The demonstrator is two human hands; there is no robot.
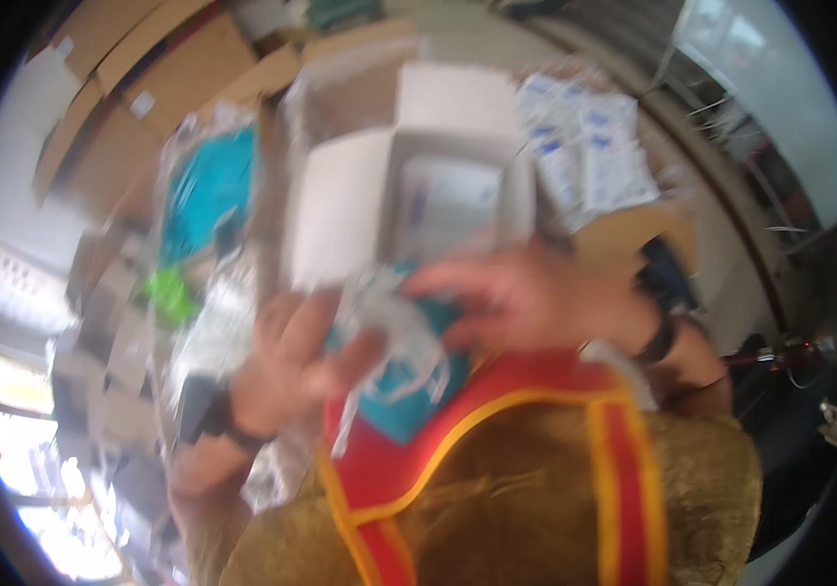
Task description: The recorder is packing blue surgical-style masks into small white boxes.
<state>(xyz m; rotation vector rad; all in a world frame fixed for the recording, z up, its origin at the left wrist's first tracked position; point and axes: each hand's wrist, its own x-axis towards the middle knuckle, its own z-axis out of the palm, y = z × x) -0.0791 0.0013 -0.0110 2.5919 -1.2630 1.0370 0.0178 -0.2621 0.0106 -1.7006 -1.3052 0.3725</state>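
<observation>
A teal, fabric-like bundle (405, 396) with white, string-like strips and thin whitish wrapping lies in front of my body, between my hands. My left hand (291, 356) has its fingers closed on the bundle's left side, over the whitish wrapping. From the right, my right hand (511, 298) reaches to the bundle's upper edge, with its fingers apart and teal showing between them. Motion smears both hands, so exact finger contact is unclear. Just beyond them stands an open white carton (340, 205), its flaps folded out, with a pale printed packet (448, 200) inside.
Left of the carton is a teal item (208, 190) in clear plastic, with a bright green piece (169, 293) and crumpled clear plastic (218, 332) nearer me. White packets with blue print (594, 146) lie to the right. Brown cardboard boxes (184, 88) are stacked at the far left.
</observation>
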